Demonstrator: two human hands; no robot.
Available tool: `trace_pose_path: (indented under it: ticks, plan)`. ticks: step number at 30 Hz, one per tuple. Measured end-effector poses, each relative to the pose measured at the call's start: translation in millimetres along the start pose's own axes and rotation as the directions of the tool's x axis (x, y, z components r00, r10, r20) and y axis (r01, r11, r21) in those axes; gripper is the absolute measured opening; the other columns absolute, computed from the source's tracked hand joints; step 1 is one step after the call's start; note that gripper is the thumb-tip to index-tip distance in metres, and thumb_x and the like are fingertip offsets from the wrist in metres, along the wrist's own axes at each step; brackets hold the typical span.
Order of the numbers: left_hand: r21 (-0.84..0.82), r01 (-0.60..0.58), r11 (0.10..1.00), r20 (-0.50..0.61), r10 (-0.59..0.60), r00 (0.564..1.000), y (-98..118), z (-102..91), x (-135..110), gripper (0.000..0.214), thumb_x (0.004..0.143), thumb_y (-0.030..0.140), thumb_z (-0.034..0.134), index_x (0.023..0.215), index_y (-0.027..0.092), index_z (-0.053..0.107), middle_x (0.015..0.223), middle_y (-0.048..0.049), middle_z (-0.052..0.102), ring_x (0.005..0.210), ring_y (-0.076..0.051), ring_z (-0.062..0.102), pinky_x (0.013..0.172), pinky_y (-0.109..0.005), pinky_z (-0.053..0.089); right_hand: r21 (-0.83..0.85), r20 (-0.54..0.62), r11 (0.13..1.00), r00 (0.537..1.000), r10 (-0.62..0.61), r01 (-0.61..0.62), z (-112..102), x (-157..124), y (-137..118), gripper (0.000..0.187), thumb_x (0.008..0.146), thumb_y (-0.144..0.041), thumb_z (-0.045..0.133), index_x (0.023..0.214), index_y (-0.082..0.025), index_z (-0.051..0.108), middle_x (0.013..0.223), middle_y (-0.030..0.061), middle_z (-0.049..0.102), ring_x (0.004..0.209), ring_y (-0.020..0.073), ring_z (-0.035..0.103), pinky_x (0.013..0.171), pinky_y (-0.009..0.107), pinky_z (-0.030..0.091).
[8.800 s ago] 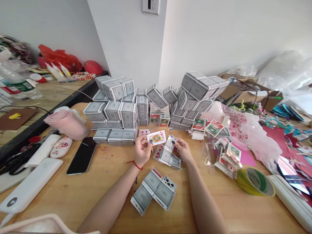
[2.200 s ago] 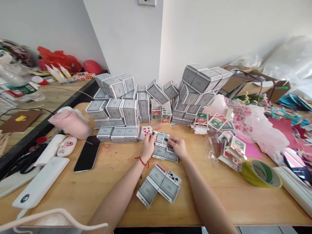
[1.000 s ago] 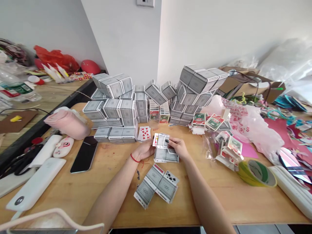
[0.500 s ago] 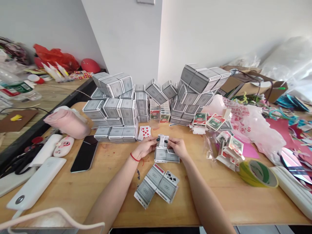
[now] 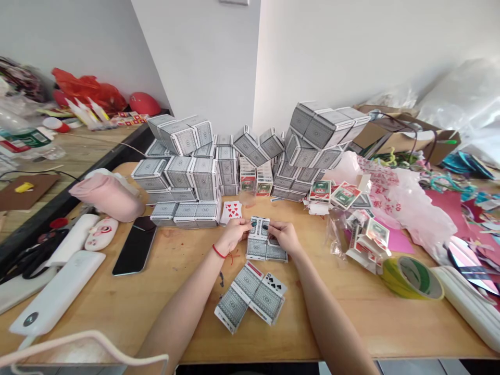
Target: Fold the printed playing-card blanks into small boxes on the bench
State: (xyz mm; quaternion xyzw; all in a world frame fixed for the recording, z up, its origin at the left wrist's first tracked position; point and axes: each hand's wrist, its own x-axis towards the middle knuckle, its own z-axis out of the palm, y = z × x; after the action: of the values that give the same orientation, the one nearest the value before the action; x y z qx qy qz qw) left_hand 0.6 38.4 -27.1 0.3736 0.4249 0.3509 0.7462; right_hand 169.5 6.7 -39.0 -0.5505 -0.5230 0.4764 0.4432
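My left hand (image 5: 233,234) and my right hand (image 5: 284,236) both pinch a small block of grey-backed playing cards (image 5: 260,227) near the middle of the wooden table (image 5: 117,307). That block rests against a larger folded card block (image 5: 266,249) lying flat just below it. A second folded card block (image 5: 250,300), with a ten of spades showing, lies nearer to me. A nine of hearts (image 5: 232,210) lies face up just left of my left hand.
A wall of stacked grey card blocks (image 5: 183,172) runs along the back. Left: a pink roll (image 5: 107,195), a black phone (image 5: 135,246), a white power bank (image 5: 54,294). Right: card boxes (image 5: 367,239), a pink plastic bag (image 5: 410,208), a tape roll (image 5: 412,276).
Earlier my left hand held a face card up; that card is gone from view. Now both hands have come together, pinching the small card block, which has dropped slightly onto the larger one.
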Motion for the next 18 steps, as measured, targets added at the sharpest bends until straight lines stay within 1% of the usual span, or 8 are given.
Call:
trace_pose_path:
  ticks: [2,4,5,7,10,12,15,18]
  plan:
    - [0.055,-0.042,0.998,-0.022,0.044,0.999,-1.6,2.0,0.8,0.011,0.063,0.021,0.065,0.066,0.012,0.059,0.057,-0.0006,0.059,0.054,-0.011,0.055,0.059,-0.026,0.044,0.000,-0.002,1.000,1.000,0.002,-0.002,0.6,0.4,0.3,0.030,0.067,-0.045,0.058,0.059,-0.016,0.061,0.046,-0.0010,0.053,0.043,0.0112,0.047,0.044,0.023,0.038]
    - [0.172,-0.113,0.979,-0.061,0.125,0.990,-3.6,4.0,2.7,0.013,0.065,0.023,0.062,0.061,0.012,0.057,0.055,0.0007,0.057,0.054,-0.011,0.052,0.057,-0.025,0.041,0.007,-0.001,1.000,1.000,0.006,-0.006,1.7,0.6,0.6,0.029,0.067,-0.044,0.058,0.056,-0.016,0.058,0.046,-0.0017,0.052,0.042,0.0111,0.046,0.043,0.022,0.037]
    - [0.261,-0.152,0.953,-0.088,0.180,0.980,-4.9,4.9,4.0,0.013,0.066,0.023,0.060,0.059,0.013,0.055,0.055,0.0011,0.056,0.054,-0.011,0.051,0.056,-0.024,0.039,0.011,0.000,1.000,1.000,0.009,-0.009,2.5,0.7,0.8,0.028,0.067,-0.043,0.057,0.056,-0.017,0.057,0.045,-0.0021,0.052,0.042,0.0109,0.046,0.043,0.022,0.037]
    - [0.439,-0.204,0.875,-0.137,0.290,0.947,-8.0,6.5,7.0,0.013,0.068,0.019,0.056,0.057,0.014,0.054,0.055,0.0014,0.054,0.055,-0.011,0.048,0.056,-0.023,0.036,0.018,-0.001,1.000,1.000,0.017,-0.017,3.9,1.0,1.1,0.025,0.067,-0.040,0.057,0.057,-0.018,0.054,0.045,-0.0032,0.051,0.041,0.0108,0.047,0.043,0.022,0.037]
    - [0.573,-0.217,0.791,-0.172,0.374,0.911,-13.8,7.9,10.2,0.011,0.069,0.014,0.052,0.058,0.015,0.052,0.058,0.0009,0.053,0.057,-0.012,0.047,0.057,-0.024,0.033,0.015,-0.003,0.999,0.999,0.040,-0.040,5.3,1.7,1.0,0.022,0.066,-0.037,0.056,0.058,-0.019,0.048,0.044,-0.0042,0.051,0.040,0.0107,0.047,0.042,0.022,0.037]
    - [0.619,-0.228,0.752,-0.172,0.413,0.894,-17.4,8.4,10.2,0.009,0.070,0.015,0.051,0.061,0.016,0.051,0.060,0.0004,0.053,0.059,-0.013,0.047,0.058,-0.024,0.032,0.019,0.013,0.998,0.998,0.058,-0.059,5.7,2.0,0.4,0.021,0.066,-0.036,0.056,0.058,-0.019,0.046,0.044,-0.0043,0.051,0.040,0.0106,0.048,0.042,0.022,0.038]
    - [0.702,-0.264,0.661,-0.145,0.496,0.856,-20.0,9.7,7.5,0.008,0.075,0.019,0.047,0.067,0.018,0.049,0.063,0.0000,0.052,0.060,-0.014,0.047,0.058,-0.024,0.031,0.063,0.041,0.995,0.996,0.076,-0.079,6.0,0.8,-1.6,0.019,0.065,-0.033,0.056,0.060,-0.019,0.046,0.044,-0.0049,0.051,0.040,0.0102,0.048,0.042,0.022,0.039]
    - [0.751,-0.289,0.593,-0.083,0.520,0.850,-18.3,12.2,4.0,0.010,0.077,0.020,0.045,0.068,0.019,0.047,0.061,0.0008,0.050,0.058,-0.013,0.046,0.056,-0.024,0.030,0.130,0.067,0.987,0.994,0.083,-0.092,6.4,-2.2,-4.3,0.014,0.065,-0.029,0.056,0.066,-0.018,0.047,0.048,-0.0055,0.052,0.041,0.0097,0.049,0.042,0.021,0.040]
